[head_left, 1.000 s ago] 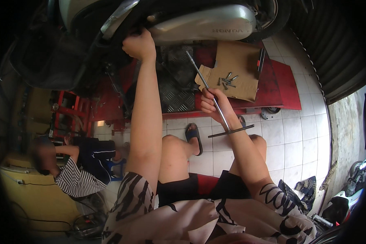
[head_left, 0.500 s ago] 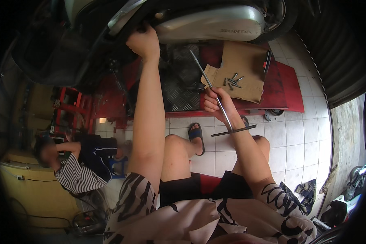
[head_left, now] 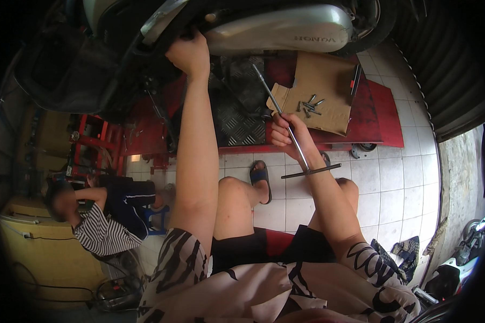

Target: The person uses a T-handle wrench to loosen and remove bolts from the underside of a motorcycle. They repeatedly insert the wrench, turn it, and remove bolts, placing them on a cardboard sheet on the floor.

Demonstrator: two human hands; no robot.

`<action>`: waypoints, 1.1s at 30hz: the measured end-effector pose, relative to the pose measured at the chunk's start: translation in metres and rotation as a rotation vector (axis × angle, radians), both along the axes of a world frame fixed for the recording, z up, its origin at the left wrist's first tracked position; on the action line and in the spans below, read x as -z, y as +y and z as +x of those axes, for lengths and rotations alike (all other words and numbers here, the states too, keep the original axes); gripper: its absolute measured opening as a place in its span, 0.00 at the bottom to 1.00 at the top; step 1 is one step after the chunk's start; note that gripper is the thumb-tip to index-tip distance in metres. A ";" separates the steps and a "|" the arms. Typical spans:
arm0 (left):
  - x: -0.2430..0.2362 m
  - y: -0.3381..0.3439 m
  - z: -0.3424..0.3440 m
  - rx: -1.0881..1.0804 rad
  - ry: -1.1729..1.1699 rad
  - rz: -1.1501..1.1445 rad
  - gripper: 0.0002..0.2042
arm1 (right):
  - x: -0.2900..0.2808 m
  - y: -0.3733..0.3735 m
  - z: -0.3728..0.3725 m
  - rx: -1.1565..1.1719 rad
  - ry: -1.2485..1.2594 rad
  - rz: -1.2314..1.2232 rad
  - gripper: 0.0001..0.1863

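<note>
My right hand is closed around the chrome shaft of a T-handle wrench. Its dark crossbar lies over my right wrist, and the shaft slants up to the left, its tip in the air over the black tread plate. My left hand reaches up to the lower side of a motorbike, just left of its silver side cover; the fingers are hidden in the dark gap there. Several loose bolts lie on a piece of brown cardboard, beyond and right of my right hand.
The motorbike stands over a red lift platform with a black tread plate. At left a person in a striped shirt sits on a blue stool. A red metal rack stands behind them. White floor tiles show at right.
Almost nothing differs. The whole view has shifted very slightly; my left hand stays at the motorbike and my right hand keeps its hold on the T-handle wrench.
</note>
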State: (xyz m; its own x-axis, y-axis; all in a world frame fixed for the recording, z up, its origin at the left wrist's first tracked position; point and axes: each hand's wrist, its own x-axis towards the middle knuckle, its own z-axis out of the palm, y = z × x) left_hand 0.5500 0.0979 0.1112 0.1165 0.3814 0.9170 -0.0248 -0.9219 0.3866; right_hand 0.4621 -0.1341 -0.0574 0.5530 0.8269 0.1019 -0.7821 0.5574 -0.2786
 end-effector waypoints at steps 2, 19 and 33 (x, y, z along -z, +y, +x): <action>-0.003 0.005 -0.004 0.004 0.034 0.006 0.15 | -0.002 0.004 -0.002 -0.015 -0.007 0.007 0.16; 0.106 -0.138 -0.244 0.414 0.896 0.141 0.19 | -0.064 0.092 0.013 0.005 -0.169 0.222 0.16; 0.021 -0.093 -0.258 0.237 0.574 0.156 0.06 | -0.138 0.143 -0.017 0.086 0.096 0.359 0.14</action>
